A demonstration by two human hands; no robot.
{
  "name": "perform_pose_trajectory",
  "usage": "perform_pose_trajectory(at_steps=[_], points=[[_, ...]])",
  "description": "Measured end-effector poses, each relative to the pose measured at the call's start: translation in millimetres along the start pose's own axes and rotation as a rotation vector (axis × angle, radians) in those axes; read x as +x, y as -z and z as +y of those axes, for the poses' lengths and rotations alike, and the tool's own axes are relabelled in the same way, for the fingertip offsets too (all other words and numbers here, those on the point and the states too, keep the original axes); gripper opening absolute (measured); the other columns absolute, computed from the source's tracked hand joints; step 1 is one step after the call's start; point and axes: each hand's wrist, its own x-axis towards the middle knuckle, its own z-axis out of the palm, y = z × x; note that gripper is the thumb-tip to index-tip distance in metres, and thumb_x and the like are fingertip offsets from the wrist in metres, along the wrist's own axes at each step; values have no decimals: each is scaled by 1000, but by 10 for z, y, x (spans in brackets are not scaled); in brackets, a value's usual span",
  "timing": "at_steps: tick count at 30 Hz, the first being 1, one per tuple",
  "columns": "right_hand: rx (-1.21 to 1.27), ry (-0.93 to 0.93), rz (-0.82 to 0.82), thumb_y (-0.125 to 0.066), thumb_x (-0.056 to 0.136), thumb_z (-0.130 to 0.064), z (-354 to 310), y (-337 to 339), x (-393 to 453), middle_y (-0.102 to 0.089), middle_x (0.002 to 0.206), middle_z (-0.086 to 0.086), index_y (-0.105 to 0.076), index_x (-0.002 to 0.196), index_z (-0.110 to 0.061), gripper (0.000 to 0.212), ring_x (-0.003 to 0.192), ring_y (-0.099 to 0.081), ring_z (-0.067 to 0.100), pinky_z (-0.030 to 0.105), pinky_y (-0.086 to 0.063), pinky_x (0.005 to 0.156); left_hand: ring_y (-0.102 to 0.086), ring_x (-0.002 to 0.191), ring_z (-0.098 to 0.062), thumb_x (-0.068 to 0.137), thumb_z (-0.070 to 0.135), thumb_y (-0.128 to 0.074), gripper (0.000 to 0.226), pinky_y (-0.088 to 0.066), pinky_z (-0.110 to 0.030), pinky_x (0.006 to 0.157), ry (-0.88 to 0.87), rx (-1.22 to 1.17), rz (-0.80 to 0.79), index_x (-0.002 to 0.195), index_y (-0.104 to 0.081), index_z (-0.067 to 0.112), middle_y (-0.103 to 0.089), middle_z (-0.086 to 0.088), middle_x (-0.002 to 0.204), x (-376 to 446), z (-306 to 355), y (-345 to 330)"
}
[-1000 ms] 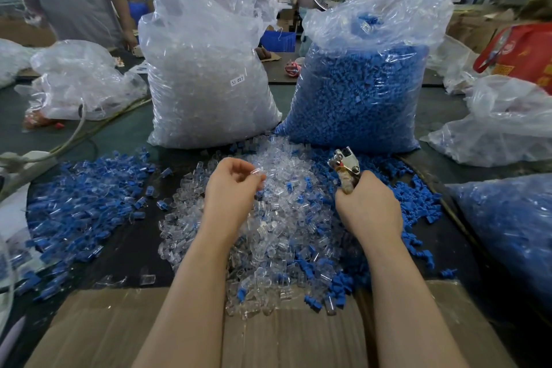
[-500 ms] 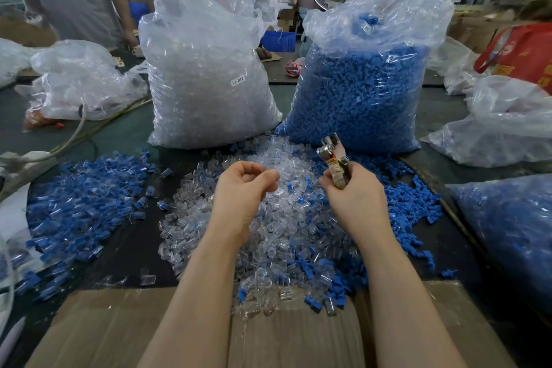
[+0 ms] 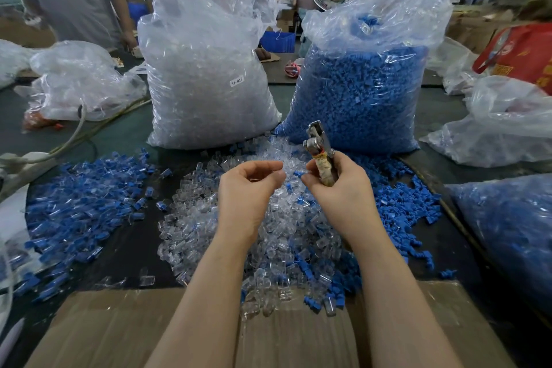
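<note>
**Item: work station, fitting blue plugs into clear caps, in progress**

- Left hand (image 3: 251, 191), centre of frame: fingers curled, pinching a clear cap (image 3: 265, 176) that the fingers mostly hide.
- Right hand (image 3: 337, 188), just beside it: thumb and forefinger pinch a blue plug (image 3: 298, 173), and the other fingers wrap the handle of the pliers (image 3: 321, 152), whose head points up. Plug and cap are near each other and do not appear joined yet.
- Pile of clear caps (image 3: 268, 242), centre, under both hands: large, with stray blue pieces mixed in.
- Pile of blue plugs (image 3: 400, 206), right of centre: loose.
- Pile of joined pieces (image 3: 80, 206), left of frame: blue seen inside clear, apparently finished stock.
- Bag of clear caps (image 3: 206, 78), upper centre-left: full, upright.
- Bag of blue plugs (image 3: 358, 92), upper centre-right: full, upright.
- Cardboard (image 3: 119, 329), bottom edge, on the dark surface (image 3: 125, 251).

**Progress, as judged:** early. A fair heap looks done on the left. Both loose piles and two full bags remain, so most of the work lies ahead. The piece in hand is at the fitting step.
</note>
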Motion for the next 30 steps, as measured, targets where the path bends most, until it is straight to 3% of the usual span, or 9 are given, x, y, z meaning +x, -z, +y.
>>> perform_pose_trajectory(at_steps=[4,11,16,22,30], points=[[5,40,1,-74,83,-21,-40,-36,-18,-65,76,-11,-62,87,-25,13,75,-62,10,41,-54,75,-71,72,-11,79,10,-78,12,-51,-22,66,14,3,-12,82,-77,21,-76,0,76,-23,11,-18],[-83,75,39,-72,83,-24,-58,-37,-30,-64,76,-13,-60,90,-24,14,77,-61,13,42,-52,75,-73,72,-10,79,9,-75,20,-59,-30,74,-41,116,-27,77,-76,28,-75,5,71,-52,62,-53],[-173,80,74,-70,83,-29,-76,-43,-23,-59,71,-15,-54,86,-28,16,74,-57,16,36,-44,67,-70,72,-1,78,13,-79,16,-56,-21,70,-116,229,-45,84,-78,28,-75,12,73,-59,77,-84],[-152,85,17,-67,83,-24,-110,-13,-34,-63,76,-10,-56,89,-25,12,78,-59,21,46,-50,74,-67,70,5,78,13,-78,20,-51,-11,64,-160,270,-29,80,-77,32,-73,19,72,-65,79,-90],[-126,102,-27,-65,82,-17,-124,1,-40,-64,75,-7,-58,88,-21,10,75,-60,20,47,-51,72,-69,70,-4,77,19,-82,11,-56,-22,69,-163,229,1,75,-74,26,-72,13,70,-55,40,-99]])
